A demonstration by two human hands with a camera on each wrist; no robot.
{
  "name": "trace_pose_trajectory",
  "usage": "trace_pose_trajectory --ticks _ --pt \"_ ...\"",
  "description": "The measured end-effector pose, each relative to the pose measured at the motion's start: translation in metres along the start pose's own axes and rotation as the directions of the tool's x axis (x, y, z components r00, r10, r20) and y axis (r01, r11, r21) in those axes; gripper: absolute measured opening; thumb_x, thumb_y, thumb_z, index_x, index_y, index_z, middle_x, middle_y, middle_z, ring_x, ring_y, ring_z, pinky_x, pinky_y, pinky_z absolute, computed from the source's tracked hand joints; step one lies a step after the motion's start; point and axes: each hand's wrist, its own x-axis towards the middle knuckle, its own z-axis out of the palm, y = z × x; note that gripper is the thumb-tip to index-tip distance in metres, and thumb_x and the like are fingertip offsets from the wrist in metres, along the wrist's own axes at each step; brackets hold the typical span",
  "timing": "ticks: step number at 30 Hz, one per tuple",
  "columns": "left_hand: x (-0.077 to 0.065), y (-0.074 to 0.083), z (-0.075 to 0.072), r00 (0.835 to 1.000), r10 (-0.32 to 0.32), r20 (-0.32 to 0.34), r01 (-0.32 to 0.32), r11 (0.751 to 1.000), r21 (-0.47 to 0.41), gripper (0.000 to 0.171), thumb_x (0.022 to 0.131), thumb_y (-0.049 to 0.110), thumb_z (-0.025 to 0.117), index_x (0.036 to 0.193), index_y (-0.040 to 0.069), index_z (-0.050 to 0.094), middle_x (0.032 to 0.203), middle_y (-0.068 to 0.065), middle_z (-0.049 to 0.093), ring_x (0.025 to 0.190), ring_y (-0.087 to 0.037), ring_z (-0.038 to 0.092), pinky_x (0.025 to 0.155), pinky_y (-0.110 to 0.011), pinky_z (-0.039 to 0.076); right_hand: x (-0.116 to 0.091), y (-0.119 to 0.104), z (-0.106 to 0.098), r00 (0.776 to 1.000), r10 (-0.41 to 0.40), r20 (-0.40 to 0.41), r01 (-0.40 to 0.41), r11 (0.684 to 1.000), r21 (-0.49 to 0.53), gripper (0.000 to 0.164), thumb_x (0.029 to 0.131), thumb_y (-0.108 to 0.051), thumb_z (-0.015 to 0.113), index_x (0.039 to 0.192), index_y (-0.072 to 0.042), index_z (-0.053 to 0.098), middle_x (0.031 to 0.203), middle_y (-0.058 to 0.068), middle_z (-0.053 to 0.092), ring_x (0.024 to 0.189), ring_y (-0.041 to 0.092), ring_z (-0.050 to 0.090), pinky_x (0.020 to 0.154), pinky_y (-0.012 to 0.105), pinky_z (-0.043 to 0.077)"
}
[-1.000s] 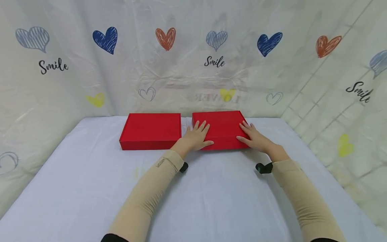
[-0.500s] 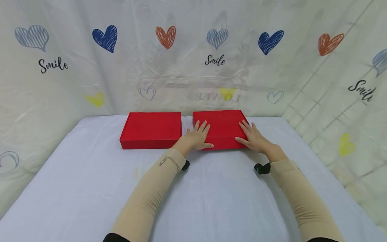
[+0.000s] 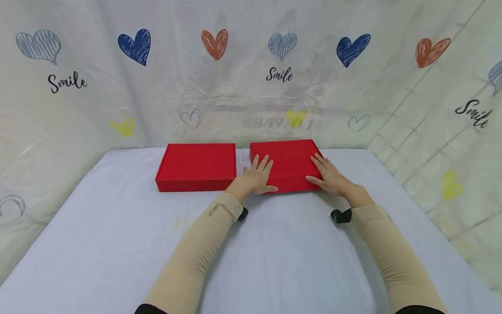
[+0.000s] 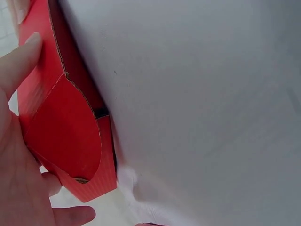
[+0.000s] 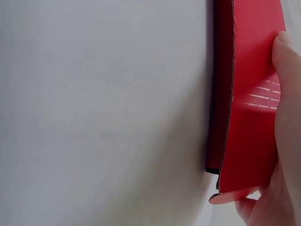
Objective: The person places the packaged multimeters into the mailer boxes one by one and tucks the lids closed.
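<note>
Two flat red cardboard boxes lie at the back of the table. My left hand (image 3: 254,179) lies with straight, spread fingers over the left end of the right-hand box (image 3: 288,153), its thumb at the front. At the opposite end, my right hand (image 3: 332,178) rests on the top and corner, thumb along the front face. The left wrist view shows a front flap (image 4: 70,136) standing out from the box wall, with a dark gap beneath and my left thumb (image 4: 22,61) on it. In the right wrist view, my right thumb (image 5: 288,59) touches the red front panel (image 5: 249,146).
The other red box (image 3: 200,160) sits just left of my left hand, closed, a narrow gap from the first. White cloth covers the table (image 3: 274,261). Behind stands a pale curtain (image 3: 239,87) printed with hearts and "Smile".
The head view has tilted slightly down, so everything appears a little higher. Both hands stay on the right-hand box, with only a tiny shift of the right hand.
</note>
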Motion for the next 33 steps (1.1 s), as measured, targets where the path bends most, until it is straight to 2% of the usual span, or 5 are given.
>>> trace_pose_trajectory --ticks 9,17,20,26,33 --pt "0.002 -0.002 0.001 1.000 -0.002 0.001 0.002 0.999 -0.037 0.101 0.097 0.052 0.064 0.166 0.014 0.000 0.172 -0.006 -0.007 0.156 -0.033 -0.011 0.118 -0.063 0.023 -0.001 0.002 -0.001 1.000 0.028 -0.001 -0.028 0.996 0.086 0.088 0.103 -0.045 0.058 0.165 -0.006 0.010 0.170 0.019 0.000 0.151 0.051 0.002 0.115 0.072 0.016" --pt "0.001 -0.002 0.000 1.000 0.013 0.005 -0.013 0.998 -0.069 0.101 0.098 0.052 0.064 0.166 0.014 0.001 0.172 -0.005 -0.007 0.156 -0.032 -0.012 0.118 -0.062 0.024 -0.014 0.007 -0.004 0.998 0.049 -0.040 -0.040 0.979 0.202 0.090 0.100 -0.045 0.065 0.165 -0.011 0.013 0.170 0.019 -0.004 0.153 0.046 0.005 0.114 0.069 0.026" --pt "0.001 -0.002 -0.001 1.000 0.018 0.006 -0.018 0.997 -0.079 0.101 0.098 0.051 0.064 0.166 0.014 0.001 0.172 -0.006 -0.007 0.156 -0.032 -0.012 0.118 -0.062 0.024 -0.022 0.012 -0.007 0.996 0.043 -0.074 -0.026 0.977 0.213 0.090 0.098 -0.038 0.069 0.164 -0.006 0.017 0.169 0.023 0.001 0.153 0.047 0.007 0.114 0.068 0.026" --pt "0.000 -0.003 -0.002 1.000 0.008 0.000 -0.008 0.997 -0.079 0.101 0.097 0.051 0.065 0.166 0.014 0.002 0.172 -0.006 -0.006 0.156 -0.033 -0.010 0.118 -0.063 0.024 -0.034 0.019 -0.010 0.994 0.044 -0.100 -0.022 0.977 0.213 0.086 0.097 -0.030 0.072 0.161 0.001 0.024 0.160 0.032 0.022 0.145 0.051 0.023 0.112 0.069 0.029" --pt "0.002 -0.005 -0.001 1.000 0.024 -0.002 -0.024 0.994 -0.104 0.101 0.097 0.052 0.065 0.166 0.014 0.001 0.172 -0.006 -0.007 0.156 -0.033 -0.011 0.118 -0.064 0.021 -0.040 0.023 -0.012 0.993 0.053 -0.107 -0.025 0.968 0.249 0.090 0.096 -0.026 0.074 0.161 0.001 0.019 0.158 0.032 0.027 0.139 0.056 0.033 0.111 0.069 0.030"
